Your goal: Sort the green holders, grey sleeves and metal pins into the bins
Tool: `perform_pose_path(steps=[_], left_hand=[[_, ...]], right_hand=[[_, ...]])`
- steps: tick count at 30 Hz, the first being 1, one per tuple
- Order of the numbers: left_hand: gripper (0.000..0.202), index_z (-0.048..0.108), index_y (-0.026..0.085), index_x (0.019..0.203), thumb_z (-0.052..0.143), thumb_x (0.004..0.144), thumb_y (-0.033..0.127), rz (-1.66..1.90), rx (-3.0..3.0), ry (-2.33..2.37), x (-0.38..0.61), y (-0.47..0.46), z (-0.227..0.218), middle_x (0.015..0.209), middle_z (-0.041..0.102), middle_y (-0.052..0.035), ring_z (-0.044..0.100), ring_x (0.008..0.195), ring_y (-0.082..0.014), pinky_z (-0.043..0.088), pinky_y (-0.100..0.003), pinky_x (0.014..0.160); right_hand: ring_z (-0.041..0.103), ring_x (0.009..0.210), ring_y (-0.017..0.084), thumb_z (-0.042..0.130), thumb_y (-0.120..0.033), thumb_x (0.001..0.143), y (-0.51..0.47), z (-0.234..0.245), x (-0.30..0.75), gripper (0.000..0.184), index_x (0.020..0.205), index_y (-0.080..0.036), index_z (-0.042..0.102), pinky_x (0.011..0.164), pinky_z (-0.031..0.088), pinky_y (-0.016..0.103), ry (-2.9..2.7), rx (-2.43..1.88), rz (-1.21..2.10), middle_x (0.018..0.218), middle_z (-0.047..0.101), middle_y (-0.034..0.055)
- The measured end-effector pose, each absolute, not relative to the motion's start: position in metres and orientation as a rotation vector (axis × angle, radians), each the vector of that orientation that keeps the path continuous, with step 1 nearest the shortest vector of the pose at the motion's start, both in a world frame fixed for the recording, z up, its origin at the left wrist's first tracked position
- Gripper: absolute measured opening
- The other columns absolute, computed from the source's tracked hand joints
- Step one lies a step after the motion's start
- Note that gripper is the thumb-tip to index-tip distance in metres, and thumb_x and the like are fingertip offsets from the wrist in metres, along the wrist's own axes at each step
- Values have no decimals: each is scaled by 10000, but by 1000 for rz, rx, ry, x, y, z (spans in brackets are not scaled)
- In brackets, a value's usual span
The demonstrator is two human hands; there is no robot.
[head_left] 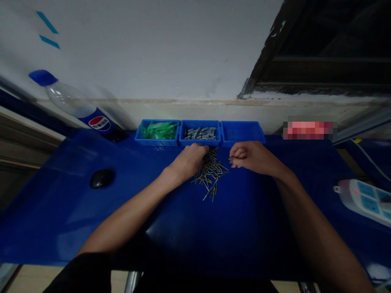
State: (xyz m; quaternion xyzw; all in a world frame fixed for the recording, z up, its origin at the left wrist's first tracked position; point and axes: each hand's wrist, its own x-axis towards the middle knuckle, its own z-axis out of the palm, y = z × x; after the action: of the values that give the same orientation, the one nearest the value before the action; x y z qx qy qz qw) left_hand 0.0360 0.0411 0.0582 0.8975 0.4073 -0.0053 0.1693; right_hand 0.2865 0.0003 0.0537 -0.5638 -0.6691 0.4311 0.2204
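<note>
We took the middle bin (200,143) as our mark; it held grey pieces (200,132). Just in front of it, on the blue table (195,236), lay the loose pile of pins (212,173), thin, yellow-tipped and crossed over one another.

Our left hand (191,160) rested on the pile's left edge, right below the bin's front wall, with the fingers curled down into the pins. We could not tell whether it had closed on any. Our right hand (249,156) sat in front of and to the right of the middle bin, beside the pile. Its thumb and fingers were drawn together on a single pin (229,158), whose tip showed just past the fingertips.

To the left of the middle bin, touching it, stood a bin of green pieces (159,131). To its right stood a third bin (242,142), nearly bare. Far left of the bins lay a bottle (76,108) on its side, and a black mouse (102,178) sat forward of it.

We judged the tangle to be the main hazard. A lifted pin could drag its neighbours and scatter them across the smooth table, where they would roll. The curled left hand could also sweep pins aside. The pinch on so thin a pin looked slight, so it could slip. The dim light made picking out one pin harder.
</note>
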Motion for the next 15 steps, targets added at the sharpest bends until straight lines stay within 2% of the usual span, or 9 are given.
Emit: perform_pose_path(steps=[4, 7, 11, 13, 15], left_hand=[[247, 750, 156, 1120, 596, 934, 107, 26, 2546, 1133, 34, 43, 64, 1022, 768, -127, 751, 917, -268, 565, -370, 789], [237, 764, 176, 1122, 614, 943, 138, 56, 2562, 1143, 32, 45, 66, 1021, 775, -117, 750, 912, -254, 564, -359, 792], [268, 770, 167, 1148, 593, 952, 124, 24, 2561, 1195, 31, 47, 67, 1097, 773, -148, 752, 975, -278, 569, -378, 835], [303, 753, 172, 1225, 589, 972, 146, -16, 2542, 1170, 29, 48, 68, 1161, 761, -156, 750, 1021, -289, 573, -390, 877], [398, 686, 184, 1370, 652, 976, 231, -59, 2535, 1095, 26, 47, 69, 1266, 727, -162, 734, 1100, -316, 572, -413, 937]], right_hand=[[804, 781, 232, 766, -351, 809, 0, 61, 287, 139, 845, -224, 722, 714, 648, 359, -1579, -1405, 1372, 815, 821, 52], [815, 844, 260, 832, -414, 786, 3, 60, 287, 242, 898, -215, 752, 785, 676, 414, -1350, -1382, 1203, 878, 831, 72], [803, 1003, 283, 870, -407, 765, 7, 58, 287, 451, 1164, -240, 742, 917, 661, 469, -1224, -1355, 916, 1077, 829, 78], [805, 920, 275, 854, -398, 786, 5, 59, 288, 471, 1210, -240, 721, 876, 660, 463, -1325, -1410, 880, 1017, 825, 73], [787, 817, 261, 828, -384, 810, 1, 60, 290, 366, 1128, -227, 738, 801, 649, 440, -1559, -1514, 887, 902, 803, 65]])
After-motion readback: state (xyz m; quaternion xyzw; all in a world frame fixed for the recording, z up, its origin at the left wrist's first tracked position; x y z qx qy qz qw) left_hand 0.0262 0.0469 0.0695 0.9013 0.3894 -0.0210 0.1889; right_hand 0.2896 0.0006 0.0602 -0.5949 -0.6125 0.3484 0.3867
